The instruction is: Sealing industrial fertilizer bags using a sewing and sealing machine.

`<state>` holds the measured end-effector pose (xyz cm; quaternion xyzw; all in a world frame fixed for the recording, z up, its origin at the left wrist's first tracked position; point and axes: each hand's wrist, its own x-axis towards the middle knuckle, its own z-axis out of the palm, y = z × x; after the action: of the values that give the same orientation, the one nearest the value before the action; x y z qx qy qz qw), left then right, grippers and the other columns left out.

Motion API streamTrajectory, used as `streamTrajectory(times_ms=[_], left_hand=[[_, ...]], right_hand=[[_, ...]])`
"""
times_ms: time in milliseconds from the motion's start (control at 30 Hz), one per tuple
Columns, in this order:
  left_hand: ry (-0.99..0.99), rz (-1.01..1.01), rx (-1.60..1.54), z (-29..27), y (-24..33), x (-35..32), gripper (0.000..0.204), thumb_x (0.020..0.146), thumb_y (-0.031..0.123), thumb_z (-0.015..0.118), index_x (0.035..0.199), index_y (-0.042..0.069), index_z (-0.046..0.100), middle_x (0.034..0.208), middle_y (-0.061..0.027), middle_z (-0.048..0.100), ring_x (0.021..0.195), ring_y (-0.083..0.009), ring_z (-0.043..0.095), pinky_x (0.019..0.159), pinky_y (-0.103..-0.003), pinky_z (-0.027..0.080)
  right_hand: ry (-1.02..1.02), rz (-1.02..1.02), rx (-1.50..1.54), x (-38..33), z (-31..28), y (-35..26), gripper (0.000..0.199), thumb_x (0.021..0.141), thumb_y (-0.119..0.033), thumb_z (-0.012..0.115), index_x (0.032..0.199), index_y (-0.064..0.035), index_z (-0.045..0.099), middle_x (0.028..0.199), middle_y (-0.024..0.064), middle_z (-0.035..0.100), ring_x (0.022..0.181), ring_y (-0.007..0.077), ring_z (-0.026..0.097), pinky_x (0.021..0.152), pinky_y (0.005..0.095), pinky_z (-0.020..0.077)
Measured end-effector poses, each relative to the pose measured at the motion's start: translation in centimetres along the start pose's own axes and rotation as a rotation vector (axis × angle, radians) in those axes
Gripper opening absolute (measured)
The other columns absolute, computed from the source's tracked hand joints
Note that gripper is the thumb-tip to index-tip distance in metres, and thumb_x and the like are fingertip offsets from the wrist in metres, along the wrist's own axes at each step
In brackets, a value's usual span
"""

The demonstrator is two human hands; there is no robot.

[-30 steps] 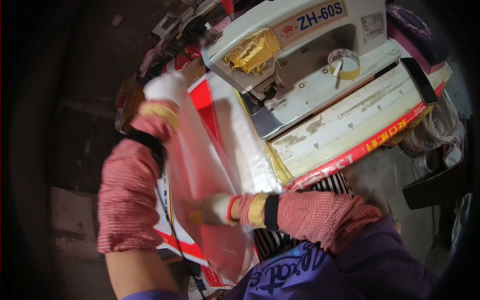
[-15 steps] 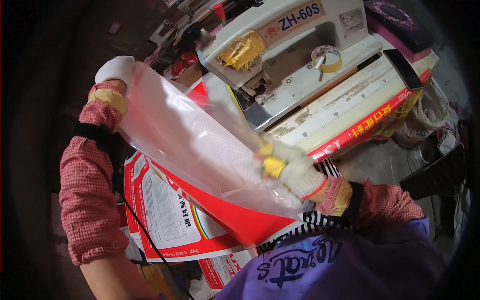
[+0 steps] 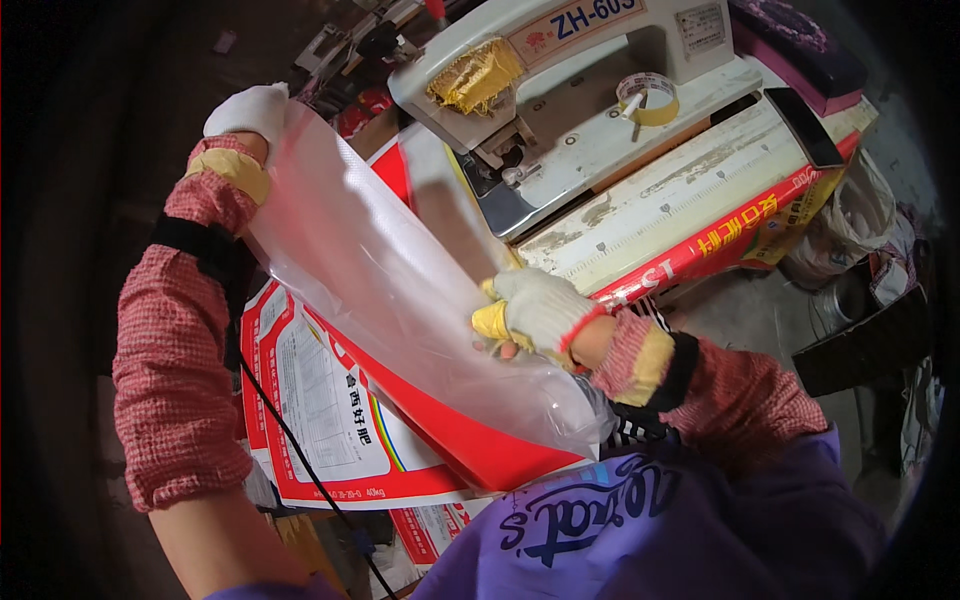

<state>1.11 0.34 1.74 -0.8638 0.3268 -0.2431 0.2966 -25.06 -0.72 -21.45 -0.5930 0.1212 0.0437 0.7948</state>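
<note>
Found plastic sheet near-left of sewing machine, already spread over red-and-white sack but not yet flat, held in fingers of left hand, touched by right hand, with finger grip unclear.

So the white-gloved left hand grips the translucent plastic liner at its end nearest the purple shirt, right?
No: the head view shows the left hand gripping the translucent plastic liner at its end farthest from the purple shirt.

Yellow tape roll, flat black slab, purple box
</note>
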Motion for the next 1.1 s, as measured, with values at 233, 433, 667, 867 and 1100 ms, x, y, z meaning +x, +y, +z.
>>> streamTrajectory(times_ms=[233, 433, 667, 867, 1100], left_hand=[[-0.017, -0.090, -0.165, 2.6, -1.1, 4.0, 0.035, 0.090, 0.031, 0.045, 0.107, 0.005, 0.062, 0.108, -0.0161, 0.063, 0.100, -0.0307, 0.061, 0.088, -0.038, 0.046], [0.330, 0.094, -0.071, 11.4, 12.2, 0.0, 0.018, 0.087, 0.021, 0.047, 0.093, 0.011, 0.060, 0.084, -0.0111, 0.065, 0.071, -0.0309, 0.066, 0.062, -0.047, 0.053], [0.236, 0.597, -0.437, 20.6, 17.1, -2.9, 0.017, 0.088, 0.014, 0.045, 0.092, 0.010, 0.061, 0.084, -0.0101, 0.063, 0.073, -0.0307, 0.065, 0.062, -0.039, 0.051], [0.396, 0.712, -0.572, 21.5, 17.5, -1.2, 0.013, 0.079, 0.012, 0.055, 0.090, 0.012, 0.063, 0.081, -0.0118, 0.062, 0.078, -0.0304, 0.062, 0.066, -0.037, 0.050], [0.287, 0.860, -0.615, 18.6, 16.1, -2.9, 0.018, 0.082, 0.017, 0.054, 0.094, 0.017, 0.067, 0.098, -0.0097, 0.062, 0.087, -0.0315, 0.062, 0.074, -0.041, 0.050]], right_hand=[[0.332, -0.577, -0.730, 3.7, 2.4, 2.2, 0.028, 0.085, -0.023, 0.059, 0.105, -0.0035, 0.056, 0.091, 0.0166, 0.063, 0.071, 0.0324, 0.063, 0.063, 0.0405, 0.0499], [0.283, -0.445, -0.486, -0.8, 4.1, 2.1, 0.018, 0.087, -0.018, 0.050, 0.102, -0.0136, 0.058, 0.089, 0.0181, 0.063, 0.083, 0.0353, 0.062, 0.069, 0.0456, 0.0484], [0.218, -0.015, -0.027, -9.7, -6.9, 10.3, 0.027, 0.081, -0.007, 0.061, 0.108, -0.0036, 0.063, 0.089, 0.0029, 0.064, 0.080, 0.0101, 0.057, 0.071, 0.0243, 0.0476], [0.577, 0.040, -0.068, -10.0, -4.9, 9.5, 0.023, 0.082, -0.011, 0.063, 0.104, -0.0030, 0.065, 0.080, 0.0090, 0.066, 0.073, 0.0117, 0.060, 0.067, 0.0234, 0.0483], [0.461, -0.003, -0.943, -11.3, -3.8, 5.6, 0.038, 0.080, -0.025, 0.064, 0.114, -0.0081, 0.061, 0.070, 0.0137, 0.063, 0.064, 0.0272, 0.065, 0.055, 0.0354, 0.0504]])
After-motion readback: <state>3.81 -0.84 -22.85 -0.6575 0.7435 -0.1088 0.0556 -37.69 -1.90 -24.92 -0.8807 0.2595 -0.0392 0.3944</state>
